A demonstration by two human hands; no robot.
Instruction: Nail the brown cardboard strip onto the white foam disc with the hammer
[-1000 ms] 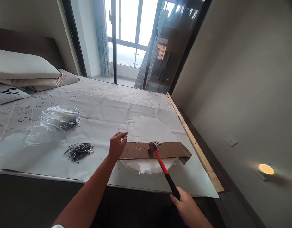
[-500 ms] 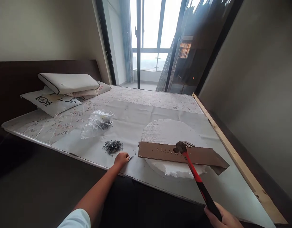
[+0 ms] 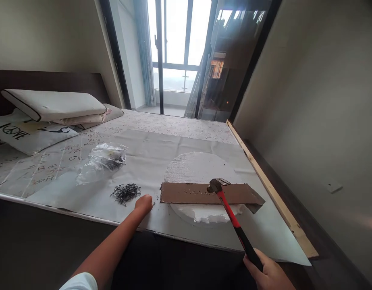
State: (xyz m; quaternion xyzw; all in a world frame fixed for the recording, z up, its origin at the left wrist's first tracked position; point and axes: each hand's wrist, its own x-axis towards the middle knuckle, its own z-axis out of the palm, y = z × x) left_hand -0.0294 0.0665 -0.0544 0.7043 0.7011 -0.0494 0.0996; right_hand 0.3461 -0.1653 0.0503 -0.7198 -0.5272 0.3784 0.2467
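My right hand point(image 3: 266, 269) is wrapped round the black end of a claw hammer point(image 3: 229, 209) with a red and black handle. Its metal head is over a brown board point(image 3: 173, 193), dotted with a row of small nail heads or holes. Beneath the board lies a round white foam slab point(image 3: 200, 167) with a ragged near edge. Left of the board, my left hand point(image 3: 144, 204) is closed near the sheet, with the tip of a nail point(image 3: 153, 203) poking out from the fingers. Close beside that hand is a pile of dark nails point(image 3: 125, 193).
A clear plastic bag point(image 3: 101, 161) with dark contents lies behind the nails. A pale sheet point(image 3: 149, 151) covers part of the mattress point(image 3: 200, 125). Pillows point(image 3: 57, 104) are stacked at the left, and a wooden plank point(image 3: 264, 181) runs along the right side.
The whole scene has shifted left as my view turned right. The nail shows less beyond my left fingers. The hammer head stays over the board.
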